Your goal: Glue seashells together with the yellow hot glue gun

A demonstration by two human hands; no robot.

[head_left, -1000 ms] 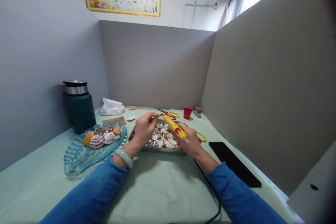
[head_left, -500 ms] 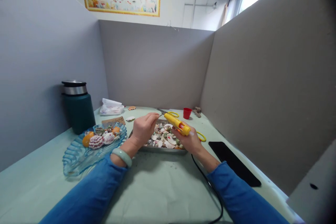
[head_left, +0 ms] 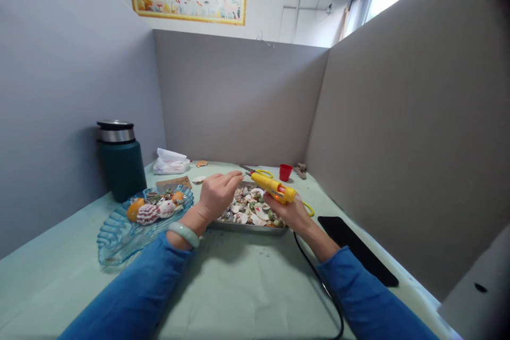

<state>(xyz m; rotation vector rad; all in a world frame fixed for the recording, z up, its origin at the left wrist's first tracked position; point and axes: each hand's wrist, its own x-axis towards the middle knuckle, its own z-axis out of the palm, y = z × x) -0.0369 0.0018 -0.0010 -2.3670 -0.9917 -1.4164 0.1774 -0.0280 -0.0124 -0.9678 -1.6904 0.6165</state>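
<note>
A yellow hot glue gun (head_left: 273, 187) is gripped in my right hand (head_left: 287, 211), its nozzle pointing left and its black cord (head_left: 314, 271) trailing down to the table. My left hand (head_left: 218, 194) is closed in a pinch right by the nozzle tip; whatever lies between its fingertips is too small or hidden to name. Under both hands sits a metal tray (head_left: 251, 229) filled with many small seashells (head_left: 255, 210). Left of my left wrist, a blue glass dish (head_left: 119, 239) carries larger striped shells (head_left: 147, 213) and orange pieces.
A dark green flask (head_left: 121, 170) and a tissue pack (head_left: 171, 162) stand at the left. Behind the tray are yellow-handled scissors (head_left: 264, 173) and a red cup (head_left: 285, 172). A black phone-like slab (head_left: 356, 249) lies at the right. Grey partitions (head_left: 239, 101) enclose the table.
The glue gun has turned more level in my right hand, its back end moving slightly right. My left hand stays pinched near the nozzle. The whole view has shifted a little.
</note>
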